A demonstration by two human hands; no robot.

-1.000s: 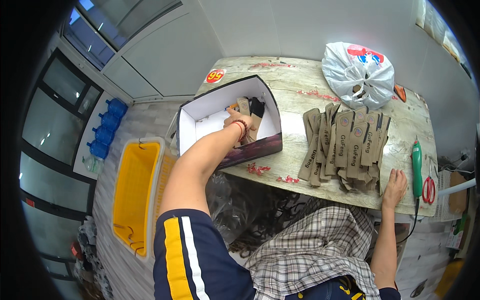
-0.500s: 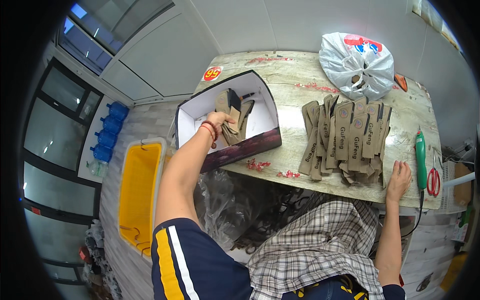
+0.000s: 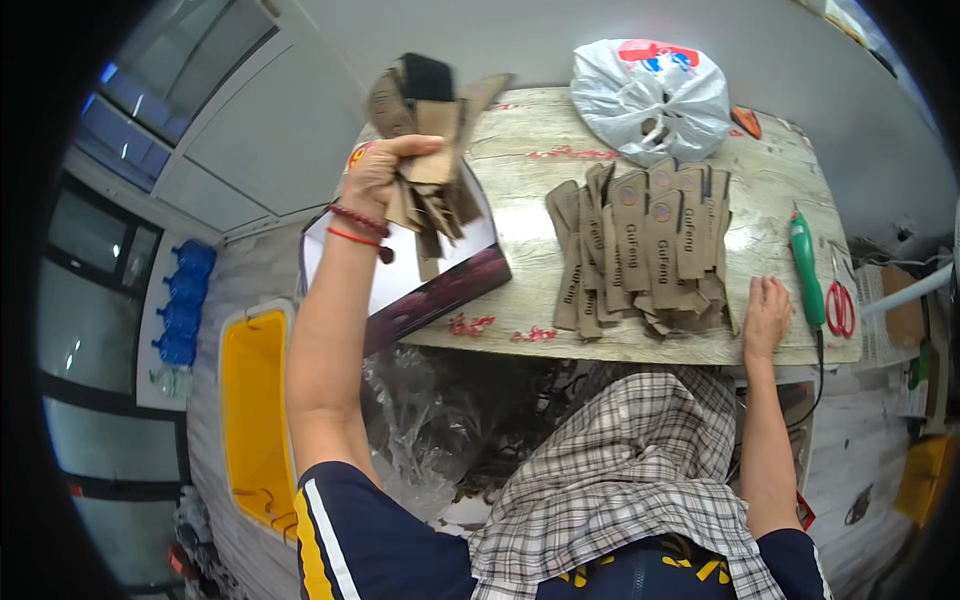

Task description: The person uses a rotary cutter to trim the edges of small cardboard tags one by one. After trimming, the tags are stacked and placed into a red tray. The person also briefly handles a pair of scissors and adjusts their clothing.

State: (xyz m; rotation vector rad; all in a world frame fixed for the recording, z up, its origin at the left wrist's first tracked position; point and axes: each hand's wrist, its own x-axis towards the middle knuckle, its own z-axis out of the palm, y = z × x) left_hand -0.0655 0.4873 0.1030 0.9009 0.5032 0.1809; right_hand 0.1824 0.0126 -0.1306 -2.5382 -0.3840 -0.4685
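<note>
My left hand (image 3: 374, 172) is closed around a bunch of brown fabric straps (image 3: 436, 165), one with a black patch at its end. It holds them up above an open box (image 3: 440, 290) with white inside walls and a dark floral outside. In the middle of the table lies a spread pile of similar brown straps (image 3: 640, 245) with dark lettering and round emblems. Right of that pile, my right hand (image 3: 767, 315) rests on the tabletop near its front edge, fingers stretched out and holding nothing. The bunch and my arm hide part of the box's inside.
A tied white plastic bag (image 3: 625, 110) stands at the table's back. Right of my right hand lie a green corded tool (image 3: 806, 265) and red-handled scissors (image 3: 840, 308). On the floor at left is a yellow bin (image 3: 250, 410), with blue water jugs (image 3: 185, 300) beyond.
My left hand has lifted the bunch of straps up out of the box. My right hand stays on the table edge. The whole view has shifted slightly.
</note>
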